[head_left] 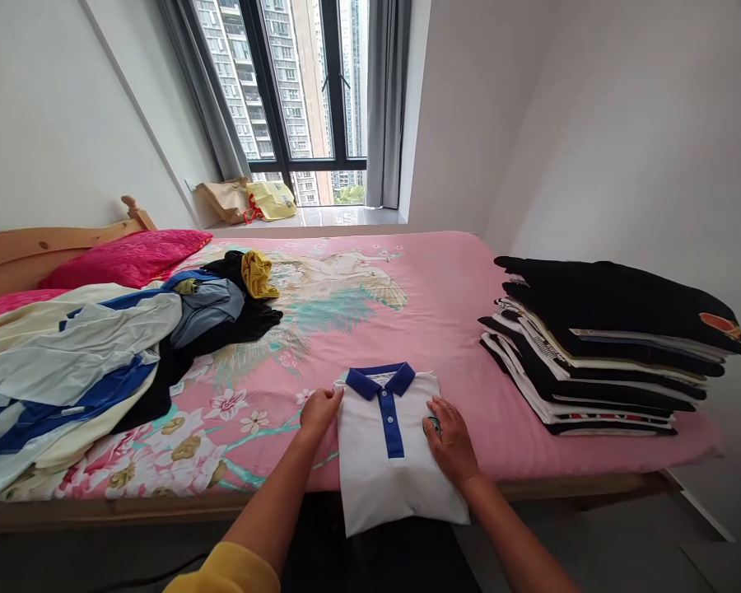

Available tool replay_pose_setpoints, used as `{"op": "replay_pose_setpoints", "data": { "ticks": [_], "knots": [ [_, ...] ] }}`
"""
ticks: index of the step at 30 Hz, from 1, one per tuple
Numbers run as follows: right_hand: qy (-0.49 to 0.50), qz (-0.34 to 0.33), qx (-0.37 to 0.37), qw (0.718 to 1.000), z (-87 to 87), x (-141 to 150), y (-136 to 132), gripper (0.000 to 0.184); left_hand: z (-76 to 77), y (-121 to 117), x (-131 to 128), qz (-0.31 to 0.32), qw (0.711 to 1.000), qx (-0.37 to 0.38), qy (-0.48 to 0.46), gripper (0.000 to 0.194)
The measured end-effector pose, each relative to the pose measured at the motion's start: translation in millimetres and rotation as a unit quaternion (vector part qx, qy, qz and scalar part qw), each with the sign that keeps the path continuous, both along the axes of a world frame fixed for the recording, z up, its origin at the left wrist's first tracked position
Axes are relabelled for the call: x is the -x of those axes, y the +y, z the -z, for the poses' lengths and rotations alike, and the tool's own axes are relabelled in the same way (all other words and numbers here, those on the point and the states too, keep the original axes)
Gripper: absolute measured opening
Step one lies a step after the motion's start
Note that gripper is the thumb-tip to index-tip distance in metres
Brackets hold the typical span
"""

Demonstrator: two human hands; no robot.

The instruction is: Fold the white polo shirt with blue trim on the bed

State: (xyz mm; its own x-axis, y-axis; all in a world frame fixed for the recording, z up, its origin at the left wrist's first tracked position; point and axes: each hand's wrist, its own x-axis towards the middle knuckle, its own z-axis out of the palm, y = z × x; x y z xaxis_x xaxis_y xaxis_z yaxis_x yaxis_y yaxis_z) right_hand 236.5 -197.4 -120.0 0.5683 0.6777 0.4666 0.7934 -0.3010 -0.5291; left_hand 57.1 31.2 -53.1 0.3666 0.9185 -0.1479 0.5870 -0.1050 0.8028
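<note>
A folded white polo shirt point(395, 461) with a blue collar and blue button placket lies at the near edge of the bed, its lower part hanging over the edge. My left hand point(319, 410) grips the shirt's left edge with curled fingers. My right hand point(449, 445) rests flat on the shirt's right side, fingers stretched toward the collar.
A tall stack of folded clothes point(598, 346) sits on the right of the pink floral bedsheet point(358, 313). A heap of unfolded garments point(99, 354) covers the left side, near red pillows point(129, 257). Bags point(253, 200) stand on the window sill behind.
</note>
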Motion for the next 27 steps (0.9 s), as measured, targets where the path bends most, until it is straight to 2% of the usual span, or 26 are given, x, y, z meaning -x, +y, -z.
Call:
{"op": "replay_pose_setpoints", "data": {
  "ticks": [4, 11, 20, 27],
  "knots": [
    [0.026, 0.004, -0.036, 0.999, 1.7, 0.6, -2.5, 0.031, -6.5, 16.4, -9.7, 0.017, 0.993, 0.098, -0.071, 0.018],
    [0.04, 0.01, -0.063, 0.997, 3.6, 1.3, -3.9, 0.026, -2.4, 21.2, -10.7, 0.018, 0.966, 0.216, -0.138, 0.023],
    [0.035, 0.011, -0.064, 0.997, 7.2, -0.2, -2.6, 0.025, 4.1, 31.7, -16.5, -0.029, 0.951, 0.259, -0.164, 0.033],
    [0.079, 0.031, -0.029, 0.996, -3.9, -12.7, 3.8, 0.028, 0.0, 35.6, -27.0, -0.054, 0.957, 0.206, -0.197, 0.042]
  ]
}}
